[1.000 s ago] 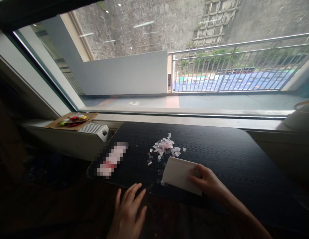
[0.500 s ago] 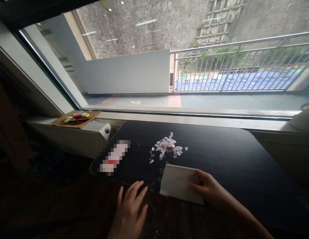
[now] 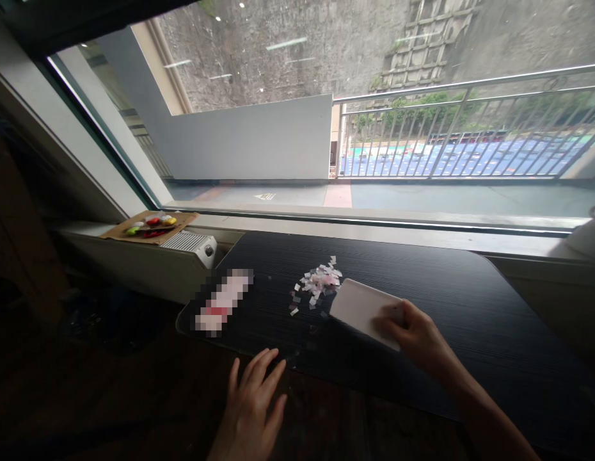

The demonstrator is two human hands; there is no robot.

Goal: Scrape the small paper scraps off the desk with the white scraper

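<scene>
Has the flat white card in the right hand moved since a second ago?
Yes. The flat white card moved away from the near table edge, up against the pile of paper scraps.

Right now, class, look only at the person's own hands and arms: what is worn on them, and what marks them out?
Both are bare. The left hand shows no ring, glove or watch, its fingers long and slim. The right hand is likewise unadorned, and its forearm carries no sleeve as far as the picture's edge. No markings show.
</scene>
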